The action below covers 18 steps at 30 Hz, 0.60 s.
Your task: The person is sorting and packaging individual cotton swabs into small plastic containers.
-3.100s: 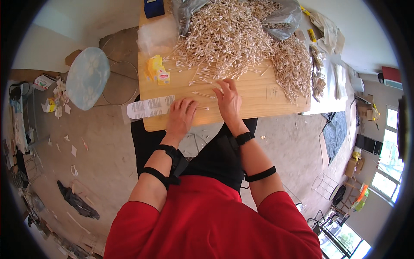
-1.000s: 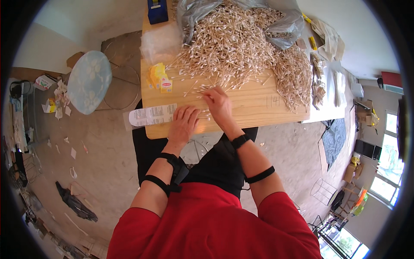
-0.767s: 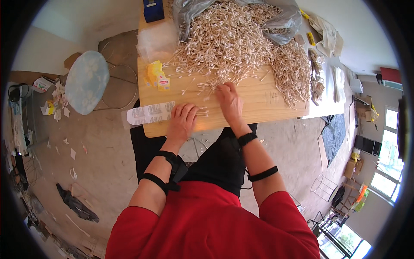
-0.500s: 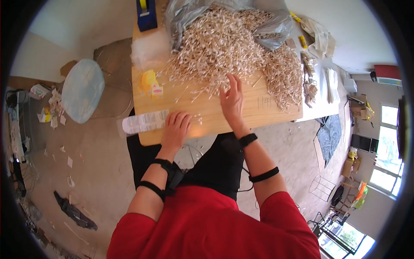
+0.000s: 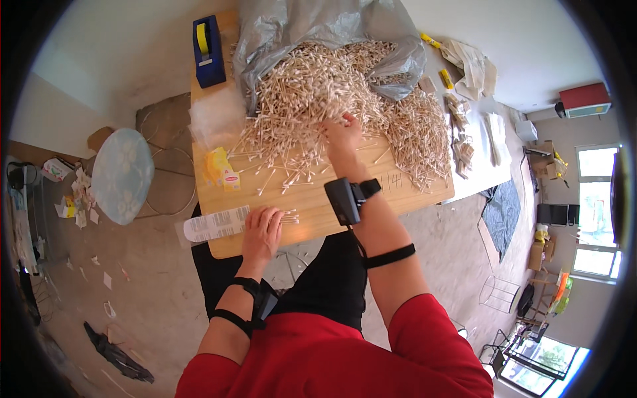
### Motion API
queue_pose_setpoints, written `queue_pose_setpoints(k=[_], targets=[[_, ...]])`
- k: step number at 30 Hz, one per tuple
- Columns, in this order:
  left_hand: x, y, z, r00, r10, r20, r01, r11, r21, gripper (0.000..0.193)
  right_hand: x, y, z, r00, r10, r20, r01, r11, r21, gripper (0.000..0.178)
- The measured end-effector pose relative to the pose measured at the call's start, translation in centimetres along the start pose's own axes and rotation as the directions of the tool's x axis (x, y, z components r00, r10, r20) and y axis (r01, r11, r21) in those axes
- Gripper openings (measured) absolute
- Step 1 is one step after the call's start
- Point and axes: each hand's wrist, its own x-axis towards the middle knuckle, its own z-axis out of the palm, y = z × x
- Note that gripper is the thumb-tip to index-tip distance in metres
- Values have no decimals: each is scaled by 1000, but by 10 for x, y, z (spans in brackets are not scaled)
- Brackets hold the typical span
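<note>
A large heap of cotton swabs (image 5: pixel 302 89) with wooden sticks spills from a grey plastic bag (image 5: pixel 285 23) onto the wooden table board (image 5: pixel 318 219). My right hand (image 5: pixel 343 136) reaches into the heap's near edge, fingers curled in among the swabs; its fingertips are partly hidden. At the board's front edge lies my left hand (image 5: pixel 262 229), fingers bent and together over a few swabs (image 5: pixel 290 217) whose tips stick out on its right. Directly left of that hand is a clear plastic sleeve with a white printed panel (image 5: pixel 215 224).
A blue tape dispenser (image 5: pixel 210 56) stands at the back left, above clear plastic bags (image 5: pixel 215 119) and yellow printed cards (image 5: pixel 217 164). To the right, a smaller swab pile (image 5: pixel 421 142) adjoins bundled packs (image 5: pixel 462 156) on a white surface. A pale blue stool (image 5: pixel 123 176) stands left.
My right hand has moved forward from above the board into the swab heap, its fingers curling. My left hand stays by the sleeve. The whole view has shifted slightly.
</note>
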Motion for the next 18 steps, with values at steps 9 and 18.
queue_pose_setpoints(k=[9, 18], targets=[[-1, -4, -7, 999, 4, -35, -4, 1000, 4, 41, -31, -65, -19, 933, -199, 299, -44, 763, 645, 72], [-6, -10, -11, 1000, -10, -24, 11, 1000, 26, 39, -85, 1, -9, 928, 115, 354, -244, 906, 347, 63]])
